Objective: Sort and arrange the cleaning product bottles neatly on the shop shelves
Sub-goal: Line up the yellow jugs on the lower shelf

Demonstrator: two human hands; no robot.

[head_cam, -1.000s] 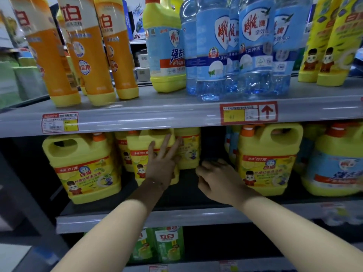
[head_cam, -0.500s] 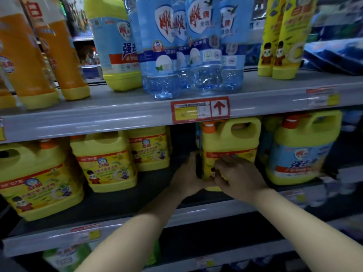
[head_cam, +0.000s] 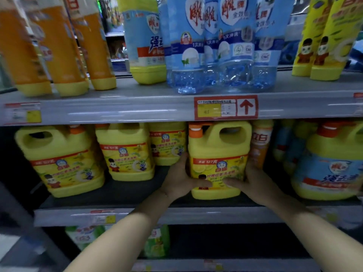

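A yellow detergent jug (head_cam: 218,152) with an orange cap and a handle stands upright on the middle shelf (head_cam: 137,214). My left hand (head_cam: 179,178) grips its left lower side and my right hand (head_cam: 253,182) grips its right lower side, thumbs across the front label. Three matching yellow jugs stand to the left: the nearest one (head_cam: 59,160), a second (head_cam: 125,152), and a third (head_cam: 167,144) further back. An orange bottle (head_cam: 260,142) stands just behind the held jug on its right.
A yellow jug with a blue label (head_cam: 332,165) stands at the right. The upper shelf (head_cam: 117,110) carries orange bottles (head_cam: 59,48), clear blue bottles (head_cam: 216,46) and yellow bottles (head_cam: 324,40). Green bottles (head_cam: 157,242) stand on the lowest shelf.
My left hand left the jugs at the left and both hands closed around the orange-capped jug. The view swung right, then back left, and closer to the shelf.
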